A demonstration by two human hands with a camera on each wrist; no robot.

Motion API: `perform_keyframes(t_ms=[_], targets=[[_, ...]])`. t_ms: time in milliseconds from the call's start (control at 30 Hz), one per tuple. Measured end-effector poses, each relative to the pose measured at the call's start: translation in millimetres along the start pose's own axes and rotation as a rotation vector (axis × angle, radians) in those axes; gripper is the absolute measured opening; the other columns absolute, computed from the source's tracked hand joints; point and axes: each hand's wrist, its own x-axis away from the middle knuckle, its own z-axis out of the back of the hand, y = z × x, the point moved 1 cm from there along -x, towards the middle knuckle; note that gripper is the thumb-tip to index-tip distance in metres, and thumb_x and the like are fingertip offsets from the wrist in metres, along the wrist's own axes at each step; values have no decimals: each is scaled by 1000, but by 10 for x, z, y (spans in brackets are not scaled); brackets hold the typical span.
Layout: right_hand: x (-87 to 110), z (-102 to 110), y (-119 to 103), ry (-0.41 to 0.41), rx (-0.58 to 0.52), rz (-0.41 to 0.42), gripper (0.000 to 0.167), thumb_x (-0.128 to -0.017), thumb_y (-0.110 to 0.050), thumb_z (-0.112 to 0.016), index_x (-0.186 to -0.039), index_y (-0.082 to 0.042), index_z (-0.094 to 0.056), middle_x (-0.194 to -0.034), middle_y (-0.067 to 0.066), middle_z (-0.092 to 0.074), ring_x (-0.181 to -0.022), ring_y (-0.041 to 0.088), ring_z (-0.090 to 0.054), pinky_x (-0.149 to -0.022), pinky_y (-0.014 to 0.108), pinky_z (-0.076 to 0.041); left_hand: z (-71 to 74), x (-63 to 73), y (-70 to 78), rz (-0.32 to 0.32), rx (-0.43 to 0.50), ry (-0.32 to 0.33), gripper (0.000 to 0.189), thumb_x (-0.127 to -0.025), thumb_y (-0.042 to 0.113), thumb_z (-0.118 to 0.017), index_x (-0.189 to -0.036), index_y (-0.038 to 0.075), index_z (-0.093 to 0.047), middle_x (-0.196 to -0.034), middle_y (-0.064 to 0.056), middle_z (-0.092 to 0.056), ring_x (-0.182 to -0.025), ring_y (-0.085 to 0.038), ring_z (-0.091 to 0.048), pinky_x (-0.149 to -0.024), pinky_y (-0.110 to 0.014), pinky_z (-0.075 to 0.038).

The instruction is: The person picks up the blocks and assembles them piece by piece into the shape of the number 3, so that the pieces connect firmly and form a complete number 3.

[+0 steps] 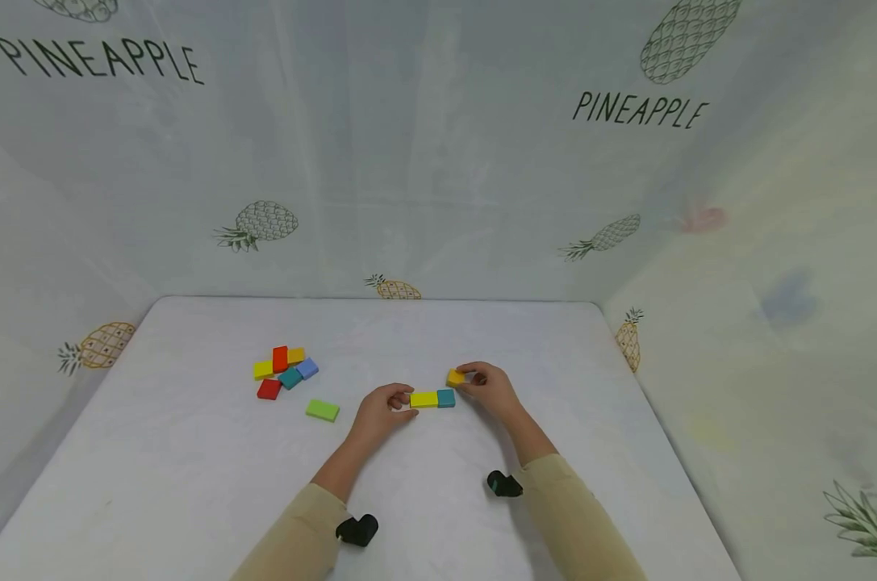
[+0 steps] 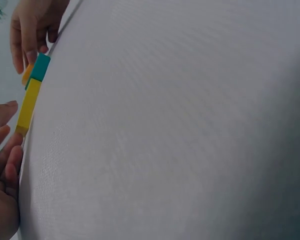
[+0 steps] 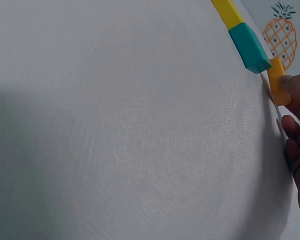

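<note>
In the head view, a yellow block (image 1: pixel 423 399) and a teal block (image 1: pixel 446 399) lie end to end in a row on the table. My left hand (image 1: pixel 382 415) is at the yellow block's left end, a finger touching or almost touching it, with thumb and fingers apart in the left wrist view. My right hand (image 1: pixel 492 390) pinches an orange-yellow block (image 1: pixel 455 378) between thumb and fingers, just behind the teal block's right end. The right wrist view shows this orange-yellow block (image 3: pixel 278 82) close to the corner of the teal block (image 3: pixel 249 47).
Left of my hands, a light green block (image 1: pixel 323 410) lies alone. Farther back sits a loose cluster of several blocks, among them a red block (image 1: pixel 269 390), a blue block (image 1: pixel 307 369) and another teal block (image 1: pixel 290 378). Pineapple-printed cloth (image 1: pixel 438 161) hangs behind the white table (image 1: pixel 191 484).
</note>
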Motion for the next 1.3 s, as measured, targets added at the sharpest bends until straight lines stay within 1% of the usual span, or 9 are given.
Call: perform_keyframes(t_ms=[67, 233, 333, 467, 567, 767, 900, 1033, 1300], targets=[[1, -10, 27, 10, -20, -4, 28, -86, -9, -74, -114, -14, -71, -104, 1, -64, -83, 18, -52, -73, 33, -46, -4, -6, -1, 2, -1, 14, 36, -79, 12, -82, -112, 7, -70, -89, 2, -62, -81, -15, -55, -76, -33, -49], [11, -38, 96, 42, -73, -27, 29, -86, -9, -75, -114, -13, -71, -89, 2, -60, -78, 19, -51, -71, 31, -44, -2, -20, -1, -1, 4, 32, 34, -78, 9, -82, -110, 5, -70, -86, 2, -61, -80, -14, -55, -77, -33, -50], [14, -50, 133, 56, -86, -18, 29, -85, -8, -75, -114, -13, -71, -85, 3, -57, -77, 19, -50, -70, 31, -43, 7, -25, -2, 3, 0, 45, 33, -79, 8, -82, -109, 5, -70, -85, 2, -61, -79, -14, -55, -76, -32, -50], [27, -48, 176, 81, -86, 7, 31, -84, -10, -76, -115, -13, -71, -86, 2, -56, -76, 19, -48, -68, 31, -42, 21, -12, -1, 2, -5, 58, 30, -79, 7, -81, -107, 4, -71, -84, 1, -61, -78, -14, -55, -75, -32, -49], [59, -37, 191, 112, -86, 9, 32, -83, -11, -78, -114, -13, -71, -87, 2, -55, -75, 18, -47, -67, 31, -40, 12, -3, -6, -6, -6, 60, 29, -79, 7, -81, -106, 4, -71, -83, 1, -60, -78, -14, -54, -74, -32, -49], [85, -41, 193, 153, -63, 25, 28, -83, -11, -79, -110, -8, -72, -89, 2, -57, -74, 18, -46, -64, 27, -39, -11, -3, -4, -1, -15, 68, 27, -79, 8, -81, -104, 5, -71, -83, 1, -60, -77, -14, -55, -74, -30, -49], [70, -55, 200, 162, -52, 14, 26, -83, -13, -79, -108, -8, -73, -90, 1, -59, -74, 17, -47, -64, 27, -40, -11, -10, 2, 3, -22, 69, 26, -80, 8, -81, -103, 5, -71, -83, 1, -60, -77, -14, -54, -73, -30, -49], [57, -63, 188, 166, -52, 4, 26, -83, -12, -79, -107, -7, -73, -92, 2, -60, -76, 18, -47, -66, 27, -41, -9, -18, 4, -8, -42, 69, 25, -80, 9, -81, -103, 6, -72, -83, 1, -60, -77, -14, -54, -73, -30, -49], [34, -79, 171, 143, -53, 25, 25, -84, -12, -77, -109, -8, -73, -92, 3, -60, -77, 18, -48, -68, 28, -41, 3, -7, 13, -6, -44, 78, 24, -80, 9, -80, -103, 6, -72, -83, 1, -59, -77, -15, -52, -73, -30, -49]])
